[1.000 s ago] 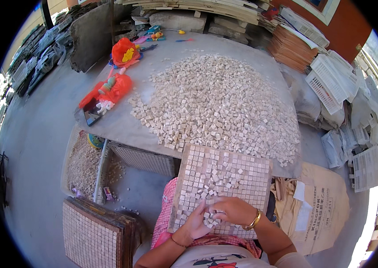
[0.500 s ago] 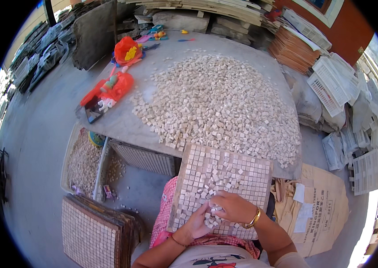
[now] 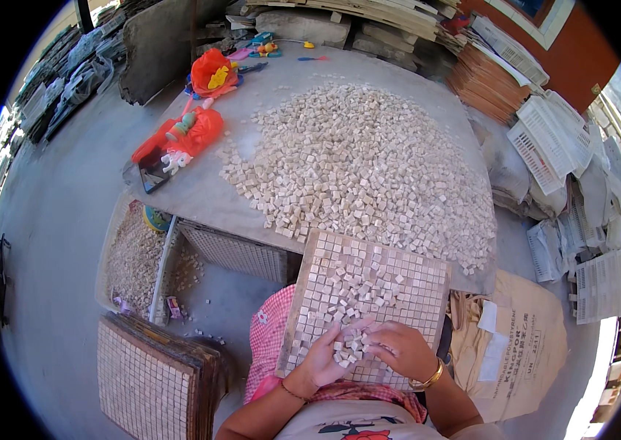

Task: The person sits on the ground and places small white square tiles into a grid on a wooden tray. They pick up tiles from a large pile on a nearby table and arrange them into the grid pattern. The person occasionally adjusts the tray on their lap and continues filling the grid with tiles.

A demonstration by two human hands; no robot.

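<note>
Stone mosaic cubes (image 3: 350,349) held above gridded tray (image 3: 301,293)
Heaped in cupped left hand (image 3: 321,359); right hand (image 3: 409,352) curled close beside them; whether any are pinched there cannot be told.

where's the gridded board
Lower centre of the head view: the gridded board sits just below the cube pile, beneath the left hand and right hand.

The head fisheye looks down and forward over the table (image 3: 200,189), seemingly from near.
</note>
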